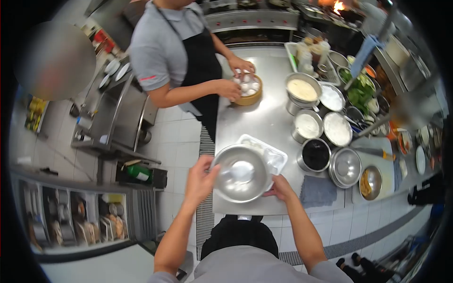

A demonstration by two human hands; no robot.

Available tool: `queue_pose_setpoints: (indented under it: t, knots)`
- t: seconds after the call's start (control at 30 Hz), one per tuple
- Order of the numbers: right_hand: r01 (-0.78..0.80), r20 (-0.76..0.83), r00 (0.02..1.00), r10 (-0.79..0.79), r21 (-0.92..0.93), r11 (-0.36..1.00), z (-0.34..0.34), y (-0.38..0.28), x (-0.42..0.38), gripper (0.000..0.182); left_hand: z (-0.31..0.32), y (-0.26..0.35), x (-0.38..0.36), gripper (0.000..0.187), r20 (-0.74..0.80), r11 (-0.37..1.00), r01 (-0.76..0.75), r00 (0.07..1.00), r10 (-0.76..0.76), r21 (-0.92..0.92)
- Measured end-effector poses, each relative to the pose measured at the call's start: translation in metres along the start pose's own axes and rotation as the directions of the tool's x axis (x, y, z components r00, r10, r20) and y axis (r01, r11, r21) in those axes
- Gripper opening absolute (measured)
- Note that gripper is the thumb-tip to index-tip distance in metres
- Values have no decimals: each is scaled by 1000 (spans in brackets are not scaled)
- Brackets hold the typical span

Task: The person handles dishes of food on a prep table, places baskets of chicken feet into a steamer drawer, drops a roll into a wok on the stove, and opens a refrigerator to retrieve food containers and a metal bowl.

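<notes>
A wide stainless steel mixing bowl (241, 173) is between my hands over the near edge of the steel table, and its shiny inside faces up. My left hand (200, 181) grips the rim on the left side, thumb at the edge. On the lower right side, my right hand (280, 187) holds the bowl with its fingers partly hidden beneath it. Just behind the bowl lies a white plastic tray (279, 161) with pale pieces in it, partly covered by the bowl.
Across the steel table (269, 122), a co-worker's hands touch white round items in a bamboo steamer (250, 99). To the right stand a pot of dark contents (315, 154), stacked metal bowls (347, 167), a folded grey cloth (318, 191) and a knife (375, 152) on a board.
</notes>
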State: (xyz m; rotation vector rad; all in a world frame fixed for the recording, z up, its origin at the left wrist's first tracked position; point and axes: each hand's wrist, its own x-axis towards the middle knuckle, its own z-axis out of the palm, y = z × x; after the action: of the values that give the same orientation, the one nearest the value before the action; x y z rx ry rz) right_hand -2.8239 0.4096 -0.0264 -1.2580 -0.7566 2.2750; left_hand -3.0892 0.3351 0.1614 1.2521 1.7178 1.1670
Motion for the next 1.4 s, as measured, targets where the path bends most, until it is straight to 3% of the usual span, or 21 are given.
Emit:
queue_pose_setpoints:
  t: [0.03, 0.1, 0.13, 0.17, 0.2, 0.23, 0.27, 0.43, 0.6, 0.67, 0.73, 0.8, 0.87, 0.93, 1.0, 1.07, 1.13, 1.23, 1.3, 1.33, 1.4]
  knots:
    - [-136, 33, 990, 136, -20, 991, -8, -7, -3, 45, -28, -12, -23, 17, -64, 1000, 31, 997, -31, 1]
    - [103, -58, 993, -103, 2, 995, 0, -3, -4, 40, -78, -41, -66, 18, -245, 999, 50, 968, -46, 8]
    - [120, -72, 990, -125, -72, 990, 4, -6, -3, 40, -103, -67, -90, 20, -299, 982, 187, 938, -177, 7]
    - [241, 25, 970, -240, -170, 955, -9, 4, 15, 41, -129, -80, -115, 22, -360, 948, 319, 882, -303, -16]
    - [256, 62, 966, -249, -162, 953, -6, 1, 17, 46, -151, -81, -138, 22, -462, 946, 322, 835, -299, -31]
    - [232, 76, 972, -221, -188, 954, 21, -15, 2, 51, -166, -80, -161, 24, -531, 933, 356, 802, -273, 58]
    - [314, 172, 943, -285, -169, 934, 47, -24, -4, 55, -180, -82, -182, 26, -588, 906, 400, 769, -249, 140]
    - [362, 444, 866, -230, -241, 901, 210, -62, -40, 54, -244, -114, -282, 25, -745, 908, 414, 586, -319, -64]
    - [384, 607, 765, -215, -161, 909, 404, -61, -77, 53, -286, -142, -376, 20, -801, 876, 401, 412, -434, -268]
    - [314, 750, 653, -103, -145, 938, 468, -56, -69, 51, -292, -182, -415, 20, -839, 878, 371, 333, -430, -303]
    - [329, 861, 501, -92, -91, 940, 550, -51, -94, 50, -293, -209, -451, 20, -864, 881, 339, 267, -426, -329]
    - [317, 885, 447, -127, -24, 948, 630, -40, -132, 50, -295, -220, -481, 23, -862, 870, 286, 204, -464, -401]
    - [276, 937, 315, -152, 63, 959, 700, -26, -153, 50, -299, -201, -500, 22, -840, 851, 210, 165, -516, -482]
    - [300, 944, 278, -177, 90, 950, 766, -12, -167, 49, -301, -196, -519, 22, -813, 824, 126, 139, -566, -552]
    - [298, 977, 130, -167, 122, 947, 832, -2, -179, 49, -299, -203, -536, 19, -786, 790, 112, 90, -612, -603]
    - [228, 975, 137, -175, 141, 963, 904, 13, -193, 49, -297, -192, -542, 19, -785, 786, 80, 47, -617, -613]
    - [242, 984, 44, -172, 156, 957, 974, 25, -198, 49, -295, -195, -551, 19, -787, 786, 46, 6, -617, -616]
    - [219, 994, -7, -112, 110, 969, 1073, 42, -202, 50, -271, -224, -564, 25, -754, 758, 20, -117, -646, -652]
    - [217, 989, -20, -146, 147, 965, 1129, 61, -202, 50, -255, -241, -568, 24, -715, 746, -49, -249, -653, -664]
    - [213, 990, -28, -137, 140, 967, 1153, 69, -201, 50, -253, -232, -567, 24, -712, 745, -56, -259, -653, -664]
    - [151, 988, 21, -150, 145, 978, 1196, 84, -201, 49, -245, -213, -563, 47, -643, 663, -16, -225, -732, -749]
